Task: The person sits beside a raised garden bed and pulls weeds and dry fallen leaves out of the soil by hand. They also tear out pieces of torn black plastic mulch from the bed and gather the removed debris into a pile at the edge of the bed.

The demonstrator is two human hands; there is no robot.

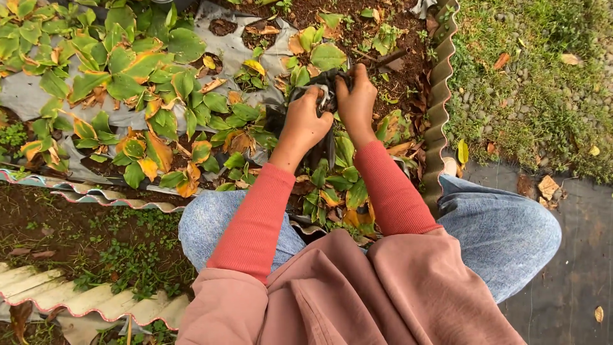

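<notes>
My left hand (305,120) and my right hand (356,101) are side by side over a garden bed, both closed on a crumpled piece of black plastic sheet (322,84) among the plants. The fingers of each hand pinch the black material from either side. Low plants with green and yellowing leaves (332,185) grow under my forearms, which wear coral red sleeves. Dark soil (399,76) shows just beyond my right hand.
A wavy corrugated border (439,96) edges the bed on the right, with grass and gravel (536,76) past it. Grey plastic mulch (25,96) covers the bed at the left. Another corrugated strip (89,191) runs along the near left. My knees in jeans straddle the corner.
</notes>
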